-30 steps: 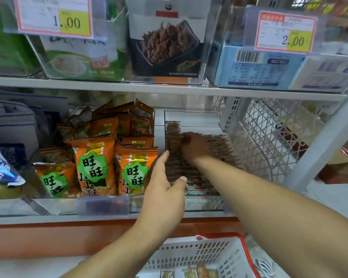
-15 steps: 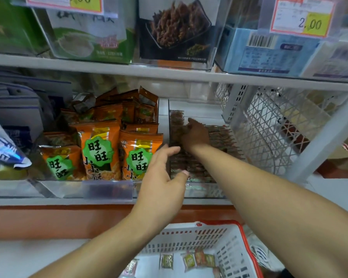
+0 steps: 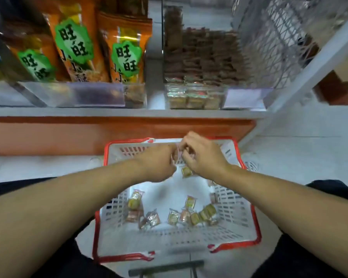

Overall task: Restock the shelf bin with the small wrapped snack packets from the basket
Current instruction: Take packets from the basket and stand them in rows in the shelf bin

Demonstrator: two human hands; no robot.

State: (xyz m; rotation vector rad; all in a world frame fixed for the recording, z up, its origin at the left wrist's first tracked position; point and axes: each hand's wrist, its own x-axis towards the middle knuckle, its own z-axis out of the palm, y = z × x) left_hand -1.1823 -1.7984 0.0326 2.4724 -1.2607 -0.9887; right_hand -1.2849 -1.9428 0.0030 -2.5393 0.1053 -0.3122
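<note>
Both hands meet over the basket (image 3: 247, 215): left hand (image 3: 159, 163) and right hand (image 3: 203, 155) curl together, seemingly gathering packets (image 3: 186, 171); exact grip I cannot tell. Bin (image 3: 195, 97) above awaits refill.

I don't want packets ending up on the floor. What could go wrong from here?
1. Both hands, left and right, pinch packets above the basket; one could slip and fall outside it.
2. The shelf bin already looks full at its front, so added packets may slide off.
</note>
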